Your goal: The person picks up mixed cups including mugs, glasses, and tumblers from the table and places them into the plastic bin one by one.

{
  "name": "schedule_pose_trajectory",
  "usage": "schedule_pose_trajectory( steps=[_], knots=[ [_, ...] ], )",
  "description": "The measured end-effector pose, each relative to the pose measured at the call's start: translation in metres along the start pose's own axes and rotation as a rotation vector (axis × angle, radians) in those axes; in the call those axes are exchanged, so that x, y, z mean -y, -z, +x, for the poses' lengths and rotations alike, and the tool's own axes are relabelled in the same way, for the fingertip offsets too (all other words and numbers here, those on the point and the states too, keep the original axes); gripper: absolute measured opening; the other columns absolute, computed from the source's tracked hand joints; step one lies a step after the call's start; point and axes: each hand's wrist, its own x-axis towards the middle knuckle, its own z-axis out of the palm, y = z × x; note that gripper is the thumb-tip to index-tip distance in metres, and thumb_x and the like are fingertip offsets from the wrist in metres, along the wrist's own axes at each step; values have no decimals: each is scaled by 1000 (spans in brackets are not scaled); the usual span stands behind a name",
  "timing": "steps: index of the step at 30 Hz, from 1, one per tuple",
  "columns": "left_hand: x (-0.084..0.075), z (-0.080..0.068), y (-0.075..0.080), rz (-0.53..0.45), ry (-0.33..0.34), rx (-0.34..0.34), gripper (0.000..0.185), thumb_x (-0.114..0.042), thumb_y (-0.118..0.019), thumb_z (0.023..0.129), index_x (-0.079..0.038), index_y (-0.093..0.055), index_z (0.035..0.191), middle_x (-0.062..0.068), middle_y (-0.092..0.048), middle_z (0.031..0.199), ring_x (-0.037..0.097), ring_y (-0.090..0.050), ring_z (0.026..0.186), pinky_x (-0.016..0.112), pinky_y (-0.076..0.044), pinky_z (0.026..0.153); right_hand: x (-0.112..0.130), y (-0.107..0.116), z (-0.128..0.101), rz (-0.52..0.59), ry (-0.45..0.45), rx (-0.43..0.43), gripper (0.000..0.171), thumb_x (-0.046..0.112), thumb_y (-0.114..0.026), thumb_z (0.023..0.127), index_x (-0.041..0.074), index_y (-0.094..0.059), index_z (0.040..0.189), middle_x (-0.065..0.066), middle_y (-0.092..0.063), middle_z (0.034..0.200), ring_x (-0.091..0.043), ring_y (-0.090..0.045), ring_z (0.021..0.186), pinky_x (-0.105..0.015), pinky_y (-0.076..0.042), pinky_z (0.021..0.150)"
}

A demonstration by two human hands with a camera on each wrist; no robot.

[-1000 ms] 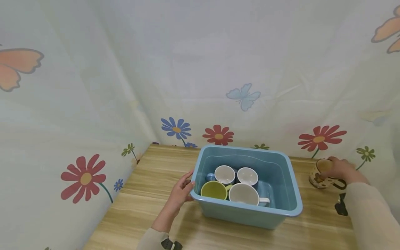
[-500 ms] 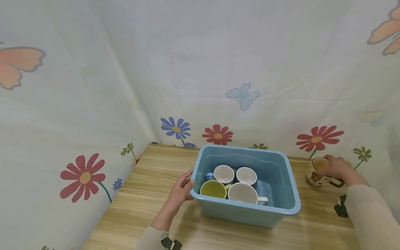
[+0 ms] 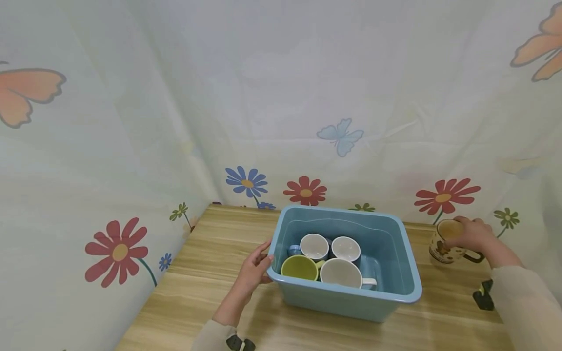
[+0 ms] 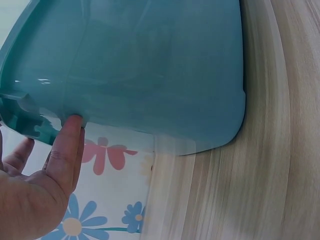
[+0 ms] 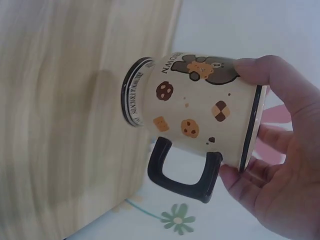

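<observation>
At the right end of the table, my right hand [image 3: 475, 238] grips a cream mug [image 3: 441, 247] by its upper rim and side. The mug [image 5: 187, 107] carries bear and cookie prints and has a dark squared handle [image 5: 175, 185]. It is close over or on the tabletop. My left hand [image 3: 251, 270] touches the left end of a blue plastic tub [image 3: 342, 300]. In the left wrist view its fairly straight fingers [image 4: 65, 150] meet the tub's outer wall below the rim. Inside the tub stand a green mug [image 3: 300, 267], a large white mug [image 3: 340, 273] and two pale-lined mugs [image 3: 314, 246].
The wood-grain table [image 3: 219, 234] backs onto a pale cloth [image 3: 373, 87] printed with flowers and butterflies. Bare tub floor [image 3: 373, 268] shows right of the mugs. Table surface lies between the tub and the cream mug.
The cream mug and my right hand sit slightly farther left in the head view, along with a small camera shift. My left hand stays at the tub's end.
</observation>
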Motion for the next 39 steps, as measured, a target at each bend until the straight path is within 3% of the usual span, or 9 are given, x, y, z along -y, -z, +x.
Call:
schedule_pose_trajectory(
  steps=[5,15,24,30,39],
  knots=[
    [0,0,0,0,-6,-5,53,-13,-56,102,-9,-46,154,30,-62,130,21,-68,94,34,-65,71,10,8,-5,21,-26,-4,97,39,-76,81,-27,-31,137,-58,-35,126,-72,-37,110,-80,-42,92],
    [0,1,0,5,-13,-5,53,-14,-57,102,-12,-47,154,25,-65,123,17,-66,87,35,-65,69,26,19,-14,16,-24,-19,95,40,-75,82,-25,-33,136,-58,-36,126,-74,-37,112,-81,-42,89],
    [4,2,0,5,-17,-14,53,-15,-57,102,-11,-47,154,27,-64,126,18,-67,90,34,-65,69,47,31,-28,-24,5,-60,96,43,-76,82,-26,-37,137,-53,-45,126,-66,-40,112,-77,-44,91],
    [5,1,-1,5,-9,-3,53,-16,-56,103,-12,-46,154,28,-63,130,19,-67,92,33,-65,71,64,41,-38,3,-15,-59,100,44,-75,83,-25,-32,141,-55,-39,129,-65,-37,112,-78,-45,88],
    [3,1,-1,1,-22,-2,53,-16,-58,102,-12,-46,154,29,-62,134,21,-69,95,36,-65,70,90,60,-58,10,-12,-118,101,45,-78,81,-20,-33,144,-50,-41,120,-57,-40,103,-60,-49,70]
  ],
)
